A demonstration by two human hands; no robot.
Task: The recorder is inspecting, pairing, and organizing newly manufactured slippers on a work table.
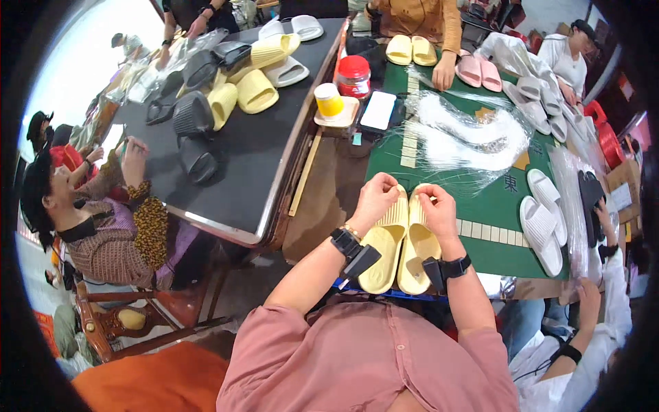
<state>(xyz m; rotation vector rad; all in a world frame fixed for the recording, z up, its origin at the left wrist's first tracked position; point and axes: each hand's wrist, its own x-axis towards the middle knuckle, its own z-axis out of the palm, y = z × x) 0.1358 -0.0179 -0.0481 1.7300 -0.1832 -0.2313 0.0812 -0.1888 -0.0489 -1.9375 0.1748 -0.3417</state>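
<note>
A pair of pale yellow slippers lies side by side at the near edge of the green table mat [491, 199]: a left slipper [379, 257] and a right slipper [419, 257], both with ribbed straps. My left hand [377, 199] is at the far end of the left slipper, its fingertips pinched together. Over the strap end of the other slipper, my right hand [437, 206] is also closed in a pinch. Whatever the fingertips hold is too small to make out. Beyond my hands, a bundle of clear thin plastic strands [473, 130] spreads across the mat.
White slippers [541, 233] lie to my right, beside clear plastic wrap [566, 199]. A red-lidded jar [353, 75], a yellow-and-white tub [329, 100] and a phone [378, 110] stand ahead left. A black-topped table [254, 151] holds more slippers. People sit around.
</note>
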